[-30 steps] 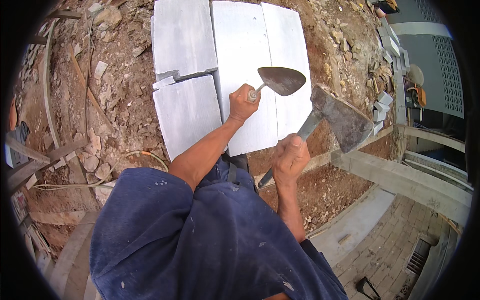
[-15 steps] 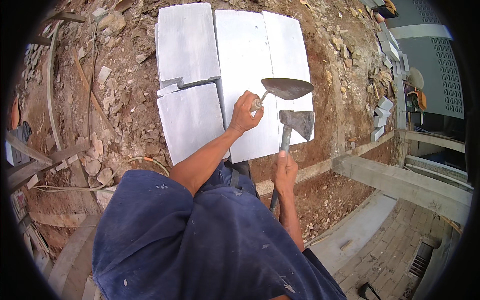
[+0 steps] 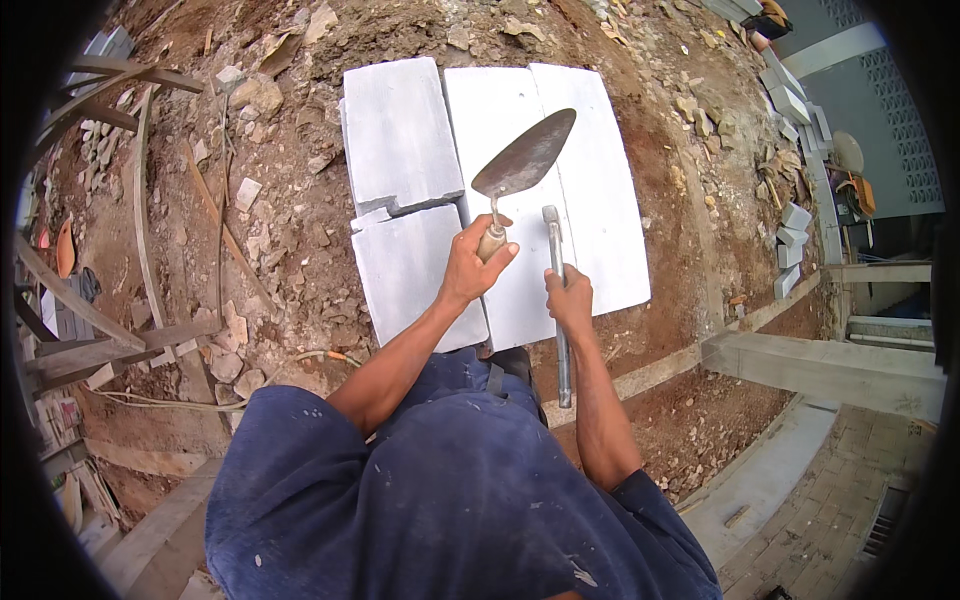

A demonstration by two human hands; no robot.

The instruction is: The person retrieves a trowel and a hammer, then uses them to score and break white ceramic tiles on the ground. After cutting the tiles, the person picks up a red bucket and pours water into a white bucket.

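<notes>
My left hand (image 3: pixel 467 268) is closed round the wooden handle of a pointed trowel (image 3: pixel 528 155). Its grey metal blade points away to the right, above white blocks. In my right hand (image 3: pixel 571 300) is a hatchet (image 3: pixel 564 375), gripped partway along its metal handle. The head is seen nearly edge-on, so the blade's width is hidden. Beneath both tools lie long white blocks (image 3: pixel 610 200), side by side. At the left, a broken block shows a far piece (image 3: pixel 400 130) and a near piece (image 3: pixel 422 275), with a jagged crack between them.
Rubble and brown soil (image 3: pixel 290 200) surround the blocks. Wooden poles (image 3: pixel 145 200) stand at the left, near a hose (image 3: pixel 325 355). A concrete beam (image 3: pixel 820 375) runs along the right, above a paved floor (image 3: pixel 830 500). More white blocks (image 3: pixel 793 235) lie at the far right.
The trowel blade has swung from pointing right to pointing up and right. The hatchet has turned from broadside to edge-on and stands more upright. The view has shifted, so the blocks appear lower and further right.
</notes>
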